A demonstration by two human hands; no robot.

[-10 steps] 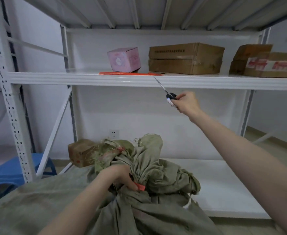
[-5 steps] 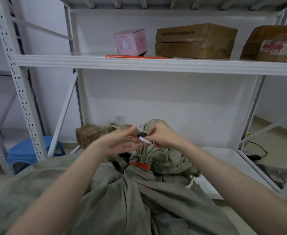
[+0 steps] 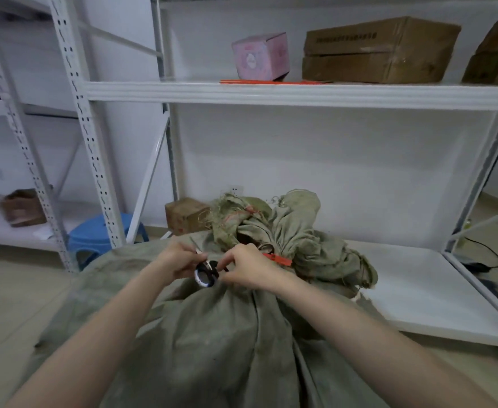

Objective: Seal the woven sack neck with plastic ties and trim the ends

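Note:
A full grey-green woven sack [image 3: 212, 334] lies in front of me, its gathered neck [image 3: 289, 231] bunched at the far end. An orange plastic tie [image 3: 278, 258] circles the neck. Scissors [image 3: 206, 273] with black-and-white handles sit between my hands, just left of the tie. My left hand [image 3: 180, 259] closes around the blade end. My right hand [image 3: 249, 267] has fingers at the handle loops and rests against the neck. The blades are mostly hidden by my left hand.
Spare orange ties [image 3: 274, 81] lie on the white shelf [image 3: 301, 94] above, beside a pink box [image 3: 261, 55] and brown cartons [image 3: 377, 50]. A small carton [image 3: 186, 214] stands behind the sack, a blue stool [image 3: 100, 234] at left, the low white shelf board [image 3: 418, 287] at right.
My right hand brought the scissors down from the shelf to the sack neck. My left hand left the neck and met the scissors; both hands now hold them lower, beside the tie.

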